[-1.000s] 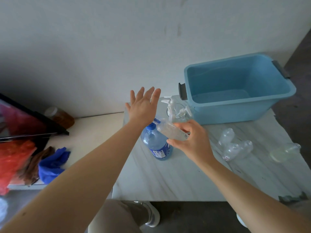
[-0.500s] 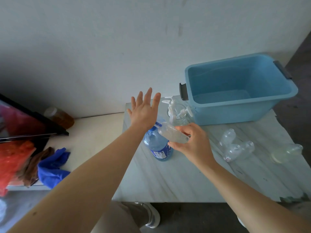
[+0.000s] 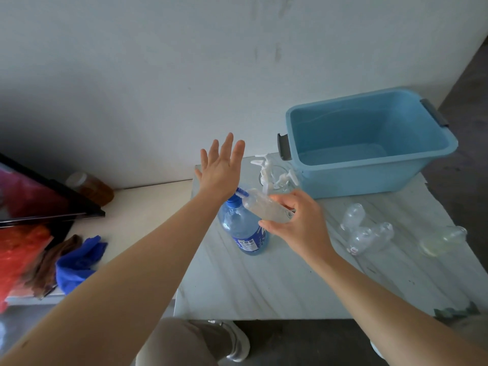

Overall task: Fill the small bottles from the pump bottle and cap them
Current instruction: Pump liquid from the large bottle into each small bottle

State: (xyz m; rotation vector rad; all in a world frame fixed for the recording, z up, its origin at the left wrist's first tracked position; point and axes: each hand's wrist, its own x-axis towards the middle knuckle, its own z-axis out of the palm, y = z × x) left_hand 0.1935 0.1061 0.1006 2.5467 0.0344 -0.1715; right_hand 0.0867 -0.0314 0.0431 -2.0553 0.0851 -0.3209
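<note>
A blue pump bottle stands upright on the marble table. My left hand lies flat over its pump head, fingers straight and spread, heel of the palm on the pump. My right hand grips a small clear bottle, tilted with its mouth at the blue nozzle. Three empty small bottles lie in a cluster to the right. One more small bottle, with pale liquid inside, lies further right. White pump caps sit in a clear glass behind the pump bottle.
A light blue plastic tub stands at the table's back right. A low white shelf on the left holds a blue cloth, a brown jar and a dark-framed panel. My knee and shoe show below the table's front edge.
Hardly anything has shifted. My left hand stays over the pump head and my right hand keeps the small bottle at the nozzle.
</note>
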